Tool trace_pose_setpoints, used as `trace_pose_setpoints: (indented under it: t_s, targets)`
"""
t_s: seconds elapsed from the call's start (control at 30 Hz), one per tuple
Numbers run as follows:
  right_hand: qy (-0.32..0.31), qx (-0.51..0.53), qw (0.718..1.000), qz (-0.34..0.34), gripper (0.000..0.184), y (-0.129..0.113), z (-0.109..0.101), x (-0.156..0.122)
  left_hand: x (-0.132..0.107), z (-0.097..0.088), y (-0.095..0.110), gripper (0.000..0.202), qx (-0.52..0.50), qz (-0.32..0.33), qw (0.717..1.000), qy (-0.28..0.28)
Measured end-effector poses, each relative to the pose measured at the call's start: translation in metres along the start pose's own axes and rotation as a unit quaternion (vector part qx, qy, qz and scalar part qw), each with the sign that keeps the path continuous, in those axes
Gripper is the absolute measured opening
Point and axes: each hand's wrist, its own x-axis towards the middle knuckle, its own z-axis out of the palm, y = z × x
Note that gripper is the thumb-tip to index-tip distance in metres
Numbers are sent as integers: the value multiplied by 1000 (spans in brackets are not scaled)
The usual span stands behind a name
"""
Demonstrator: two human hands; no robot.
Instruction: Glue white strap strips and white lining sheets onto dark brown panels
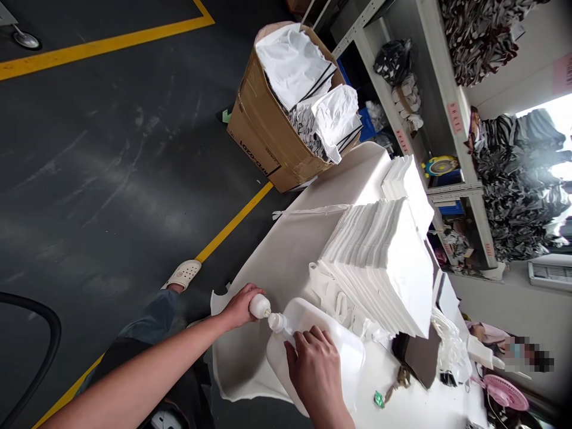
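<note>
A white plastic jug [344,348] lies on its side on the white-covered table [286,250], its neck pointing left. My left hand [241,305] is closed around the jug's white cap [260,305], just off the neck. Resting on the jug's shoulder beside the neck, my right hand [318,364] has its fingers curled over the body and holds it down. A tall leaning stack of folded white fabric bags [384,262] stands right behind the jug.
An open cardboard box [268,131] stuffed with white bags sits on the floor past the table's far end. Metal shelves [429,89] with dark bundles run along the right. A pink fan [507,393] and a small green item [379,399] lie near the right hand. Yellow lines [232,223] mark the dark floor.
</note>
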Motion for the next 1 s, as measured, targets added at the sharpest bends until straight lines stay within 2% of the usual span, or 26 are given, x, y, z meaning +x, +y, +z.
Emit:
trace_pose_setpoints:
  t_s: [0.6,1.0]
  targets:
    - [20,1,1000,-1,20,-2,2,1,5,3,-5,54,-12,-16,1000,-10]
    - [2,1,1000,8,19,-2,5,1,3,4,-4,53,-23,-15,1000,-3]
